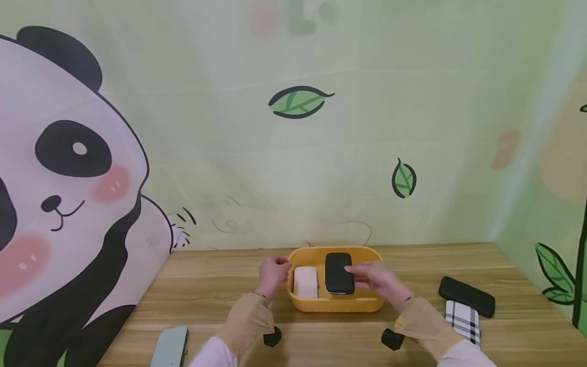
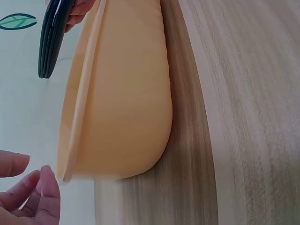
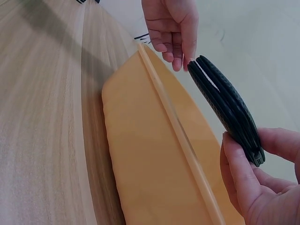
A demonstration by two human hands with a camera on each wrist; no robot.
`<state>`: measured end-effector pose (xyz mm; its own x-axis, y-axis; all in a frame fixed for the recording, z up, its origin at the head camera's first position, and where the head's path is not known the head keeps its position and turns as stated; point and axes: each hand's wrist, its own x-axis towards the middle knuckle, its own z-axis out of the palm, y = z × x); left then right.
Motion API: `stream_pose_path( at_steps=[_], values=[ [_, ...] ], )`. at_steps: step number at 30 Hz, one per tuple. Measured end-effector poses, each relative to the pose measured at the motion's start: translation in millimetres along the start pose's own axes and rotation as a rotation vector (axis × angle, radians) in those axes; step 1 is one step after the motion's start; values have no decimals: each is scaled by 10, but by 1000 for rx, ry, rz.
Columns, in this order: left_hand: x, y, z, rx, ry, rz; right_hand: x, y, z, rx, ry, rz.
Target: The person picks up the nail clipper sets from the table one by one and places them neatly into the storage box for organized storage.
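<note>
Above the yellow plastic basket [image 1: 337,306], my right hand [image 1: 378,278] pinches a black wallet [image 1: 339,272] by its right side. In the right wrist view the wallet [image 3: 225,108] is seen edge-on, its layers folded together, between thumb and fingers. My left hand [image 1: 273,275] is at the basket's left end, fingers loosely bent and holding nothing; in the left wrist view the left hand [image 2: 33,197] has thumb and fingertips apart beside the rim. Whether it touches the rim I cannot tell. A pale pink wallet [image 1: 305,282] stands inside the basket on the left.
On the wooden table [image 1: 220,265] to the right, another black wallet [image 1: 467,296] lies against a black-and-white plaid wallet [image 1: 462,321]. A pale blue-green wallet [image 1: 169,346] is at the front left. Behind the table hangs a green printed backdrop [image 1: 229,153].
</note>
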<state>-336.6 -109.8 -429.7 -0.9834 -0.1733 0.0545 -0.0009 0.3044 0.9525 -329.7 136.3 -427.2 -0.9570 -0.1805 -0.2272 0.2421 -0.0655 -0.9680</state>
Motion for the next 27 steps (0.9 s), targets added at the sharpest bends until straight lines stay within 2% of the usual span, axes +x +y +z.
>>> stream_pose_path(
  at_steps=[7, 14, 27],
  values=[
    [3, -8, -6, 79, 6, 19, -5, 5, -5, 2, -2, -3],
    [15, -34, -12, 224, 36, 89, -4, 12, 4, 3, 0, -9],
    [56, -105, 11, 258, 34, 60, 12, 35, -23, 1, 8, 14]
  ],
)
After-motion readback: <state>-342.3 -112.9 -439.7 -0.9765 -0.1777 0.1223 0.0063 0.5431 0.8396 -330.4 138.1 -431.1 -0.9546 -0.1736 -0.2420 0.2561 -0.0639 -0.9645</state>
